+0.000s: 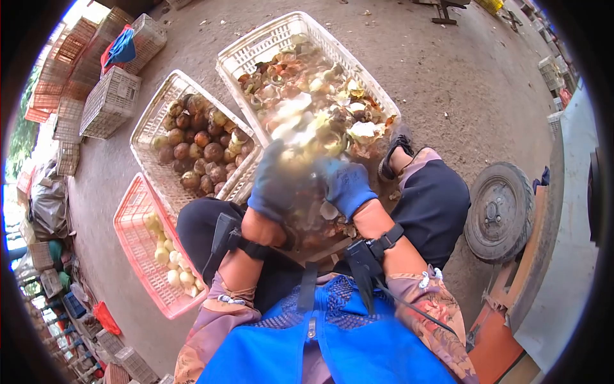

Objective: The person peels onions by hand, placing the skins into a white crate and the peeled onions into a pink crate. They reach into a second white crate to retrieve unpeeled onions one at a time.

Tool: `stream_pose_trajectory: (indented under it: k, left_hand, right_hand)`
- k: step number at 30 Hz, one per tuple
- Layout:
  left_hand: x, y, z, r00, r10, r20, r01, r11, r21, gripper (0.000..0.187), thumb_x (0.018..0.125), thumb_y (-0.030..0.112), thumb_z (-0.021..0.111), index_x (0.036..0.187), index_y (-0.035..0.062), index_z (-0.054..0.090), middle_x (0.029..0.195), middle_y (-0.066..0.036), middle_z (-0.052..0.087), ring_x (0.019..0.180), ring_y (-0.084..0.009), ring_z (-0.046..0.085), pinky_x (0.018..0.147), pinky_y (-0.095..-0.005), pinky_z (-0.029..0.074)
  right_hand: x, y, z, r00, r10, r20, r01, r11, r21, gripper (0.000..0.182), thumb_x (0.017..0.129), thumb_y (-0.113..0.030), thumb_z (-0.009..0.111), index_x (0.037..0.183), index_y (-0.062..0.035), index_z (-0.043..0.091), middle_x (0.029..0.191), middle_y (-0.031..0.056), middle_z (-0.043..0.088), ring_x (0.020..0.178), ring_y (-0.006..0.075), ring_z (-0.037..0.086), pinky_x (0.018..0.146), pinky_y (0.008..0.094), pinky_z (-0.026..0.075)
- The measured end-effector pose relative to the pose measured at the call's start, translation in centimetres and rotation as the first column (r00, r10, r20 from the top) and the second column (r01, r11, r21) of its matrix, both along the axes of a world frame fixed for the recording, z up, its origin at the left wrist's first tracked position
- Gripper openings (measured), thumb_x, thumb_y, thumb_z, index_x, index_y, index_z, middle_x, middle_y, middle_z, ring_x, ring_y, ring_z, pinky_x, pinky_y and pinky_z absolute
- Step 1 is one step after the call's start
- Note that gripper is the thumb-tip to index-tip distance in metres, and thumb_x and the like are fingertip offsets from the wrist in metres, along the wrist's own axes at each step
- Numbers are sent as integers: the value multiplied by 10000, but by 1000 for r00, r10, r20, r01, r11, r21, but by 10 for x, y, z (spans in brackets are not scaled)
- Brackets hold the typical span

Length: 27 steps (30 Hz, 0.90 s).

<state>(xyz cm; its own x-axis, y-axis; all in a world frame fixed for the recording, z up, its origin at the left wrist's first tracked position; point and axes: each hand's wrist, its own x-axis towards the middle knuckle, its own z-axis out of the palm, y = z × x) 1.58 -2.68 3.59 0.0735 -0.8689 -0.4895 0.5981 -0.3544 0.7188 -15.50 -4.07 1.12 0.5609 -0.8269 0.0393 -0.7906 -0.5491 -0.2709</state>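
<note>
Both hands in blue gloves, close together over the lap, just in front of the peel crate point(256, 48). Left hand point(274, 185) curled w/ fingers bent down; right hand point(347, 185) curled beside it. The spot between them is motion-blurred, so can't tell what either grips or how tight. Peel crate: white, heaped w/ pale and brownish peels point(313, 96), some spilling toward the knees. Left of it, touching, a white crate point(150, 121) of brown unpeeled fruit point(201, 150). Nearer, by the left knee, a pink crate point(131, 224) w/ pale peeled pieces point(173, 256) along its near side. Black straps on both wrists, blue apron point(332, 345) below. Wheel point(501, 211) to the right; empty crates stacked point(109, 99) far left.
</note>
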Motion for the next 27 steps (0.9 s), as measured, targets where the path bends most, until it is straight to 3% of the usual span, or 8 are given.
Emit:
stream_pose_trajectory:
  k: [2,4,8,14,17,21,23,27]
  left_hand:
    - [0,-2,-3,941,98,-323,-41,983,179,377,926,443,617,1061,92,644,757,-84,655,693,-250,639,718,-426,536]
    - [11,-4,-53,773,24,633,204,937,-284,326,943,400,618,1081,105,642,775,-58,655,681,-214,637,660,-381,540]
    - [3,0,-35,385,148,911,302,912,-276,227,954,305,634,1087,121,635,835,-7,654,688,-150,638,542,-277,514]
    - [-7,-17,-24,895,44,444,85,960,-268,434,757,209,761,1118,48,584,876,-121,598,734,-242,590,667,-338,510]
    - [-3,-18,-35,582,165,797,279,879,-386,270,948,267,644,1166,110,623,1009,-21,665,850,-165,657,730,-331,569]
    - [-6,-24,-37,589,169,790,289,869,-402,282,945,260,650,1180,108,620,1046,-26,667,926,-165,653,787,-340,561]
    - [-14,-24,-29,987,45,155,9,943,-334,275,947,251,647,1181,109,618,1064,-32,664,956,-165,649,802,-344,558]
    - [-22,-23,-9,995,71,66,-45,944,-327,294,943,273,642,1181,103,610,1073,-47,666,958,-201,655,809,-348,555]
  right_hand:
    - [1,4,-1,998,-18,66,22,998,-56,277,875,-149,554,1145,-87,551,992,160,654,656,255,678,527,389,543]
    - [10,14,14,994,-110,25,111,992,-56,289,870,-153,567,1150,-84,548,1010,165,646,706,274,697,515,396,543]
    - [22,15,33,983,-139,-119,168,942,291,288,866,-163,588,1137,-76,547,1026,198,644,765,302,701,586,434,556]
    - [19,7,2,915,-254,314,180,952,246,277,857,-154,599,1106,-41,553,883,212,653,778,378,672,689,479,540]
    - [22,5,3,807,-428,408,239,867,437,183,838,-141,583,1002,-65,613,907,237,647,871,443,620,721,480,516]
    - [25,-1,-9,760,-441,478,258,879,401,209,840,-140,580,1027,-48,600,914,249,642,873,443,618,725,467,519]
    - [29,-2,-27,700,-462,544,234,869,436,290,883,-139,561,1112,37,540,890,233,645,794,360,652,794,449,516]
    - [25,-15,-56,751,-445,487,185,851,492,320,895,-129,553,1149,65,545,925,224,654,814,360,652,815,430,517]
